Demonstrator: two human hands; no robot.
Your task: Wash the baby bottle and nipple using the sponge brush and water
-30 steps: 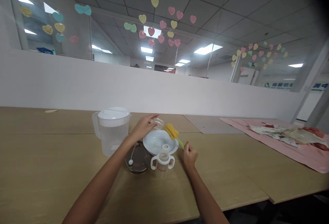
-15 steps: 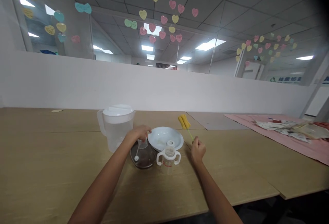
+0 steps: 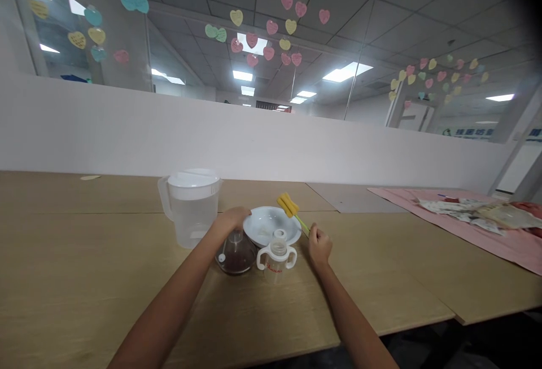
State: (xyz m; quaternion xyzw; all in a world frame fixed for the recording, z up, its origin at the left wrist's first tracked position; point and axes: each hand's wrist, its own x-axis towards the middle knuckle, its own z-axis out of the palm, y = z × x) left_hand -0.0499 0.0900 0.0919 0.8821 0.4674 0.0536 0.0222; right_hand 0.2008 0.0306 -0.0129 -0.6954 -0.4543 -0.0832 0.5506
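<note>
My right hand (image 3: 320, 244) is closed round the green stem of a yellow sponge brush (image 3: 288, 205), whose head is over the right rim of a white bowl (image 3: 267, 223). My left hand (image 3: 232, 220) is at the bowl's left rim, above a dark-based clear vessel (image 3: 237, 256); its fingers are partly hidden, and what they touch is unclear. In front of the bowl stands a clear baby bottle (image 3: 276, 264) with two white handles. A small white ring-shaped piece (image 3: 279, 234) lies behind the bottle's mouth.
A lidded translucent pitcher (image 3: 192, 211) stands left of the bowl. On the right, a pink cloth (image 3: 461, 233) bears papers and packets. A flat pale piece (image 3: 90, 178) lies at the far left, near the white wall.
My right hand has shifted slightly left, and the sponge head has swung left and tilted over the bowl's rim. My left hand has moved a little; its fingers are now less visible.
</note>
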